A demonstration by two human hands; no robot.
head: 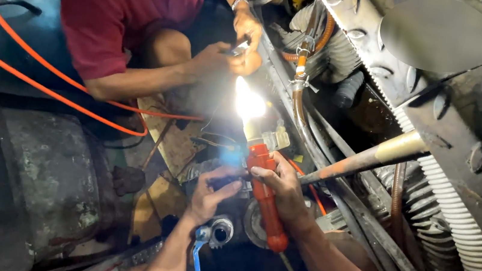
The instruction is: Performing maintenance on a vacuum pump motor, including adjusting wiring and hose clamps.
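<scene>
A cramped, dim engine bay, greasy metal all round. At its middle a lit orange work torch (265,202) points up toward the far side, throwing glare on the hoses there. The right hand (284,190) has its grip clamped round the torch body; the left hand (210,192) is closed at the torch's side, perhaps on a small part, hidden by glare. A rusty pipe (365,159) crosses just beside. Beyond, a co-worker's hands (235,50) meet in the light.

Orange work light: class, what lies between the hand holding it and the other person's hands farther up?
In the head view, the lit lamp head glares between the right hand on the orange work light and the other person's hands.
</scene>
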